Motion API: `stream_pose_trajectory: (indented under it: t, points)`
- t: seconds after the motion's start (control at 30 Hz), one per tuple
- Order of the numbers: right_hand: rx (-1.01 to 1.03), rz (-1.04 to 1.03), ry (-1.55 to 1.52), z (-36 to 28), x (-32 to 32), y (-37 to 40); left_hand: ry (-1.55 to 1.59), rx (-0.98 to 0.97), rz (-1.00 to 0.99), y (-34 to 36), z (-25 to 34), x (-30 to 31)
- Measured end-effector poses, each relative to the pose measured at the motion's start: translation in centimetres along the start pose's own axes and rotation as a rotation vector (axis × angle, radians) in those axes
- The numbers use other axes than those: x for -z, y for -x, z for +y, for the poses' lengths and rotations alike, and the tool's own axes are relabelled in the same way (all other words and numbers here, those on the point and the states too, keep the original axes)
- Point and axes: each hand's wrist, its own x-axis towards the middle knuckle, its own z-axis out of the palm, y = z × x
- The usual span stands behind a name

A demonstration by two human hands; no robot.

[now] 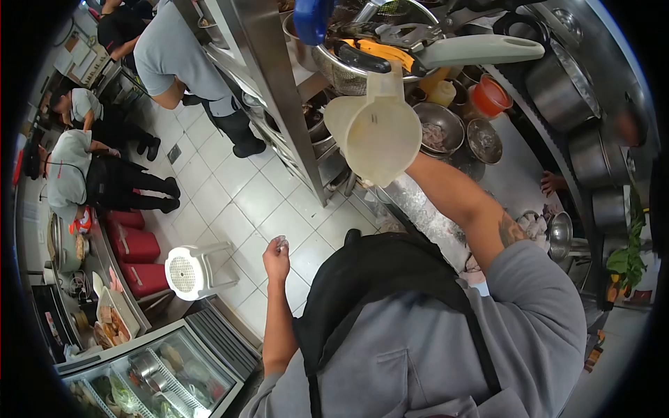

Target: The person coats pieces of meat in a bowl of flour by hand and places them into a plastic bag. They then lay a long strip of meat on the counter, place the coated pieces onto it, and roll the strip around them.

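Subject: the person's left hand (277, 251) is nearest, held out over the white tiled floor (230, 202) above a white plastic stool (191, 272). Its grip is curled in on itself, fingers pressed to the palm. Whether something small sits inside cannot be told.

The right forearm rises to the right hand (411, 166), which is almost wholly hidden behind a measuring jug (376, 132). The jug hangs in the air at the end of that arm, above the near edge of the steel tabletop (502, 167) and touching nothing else, so the grip is judged closed on it. How the fingers lie cannot be told.

Handling, assessed: the jug is translucent plastic, stiff-walled, and looks light, with no liquid level showing. Plastic in a wet kitchen is likely slippery. The moulded handle (385, 80) at the upper side is the sound place to take hold. The smooth body offers less purchase. It is not fragile.

Beyond the jug, on the tabletop: steel bowls (437, 125), a red-lidded tub (491, 96) and a colander (348, 70) loaded with utensils. Large steel pots (561, 83) line the far right.

Far left: several co-workers (83, 174) in grey shirts stand in the aisle, well apart from the subject.
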Motion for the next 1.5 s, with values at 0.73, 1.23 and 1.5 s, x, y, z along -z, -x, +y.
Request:
stream_pose_trajectory:
  t: [0.73, 1.23, 1.5]
  points:
    - [-0.179, 0.070, -0.555, 3.6, 2.9, 1.4, 0.141, -0.420, -0.323, -5.7, 19.0, -7.7]
    - [-0.223, 0.166, -0.427, 3.4, 2.4, 1.1, 0.034, -0.503, -0.297, -7.8, 22.7, -10.6]
    - [-0.349, 0.294, -0.909, 3.0, 1.4, 0.8, 0.154, -0.481, -0.225, -6.5, 17.3, -9.4]
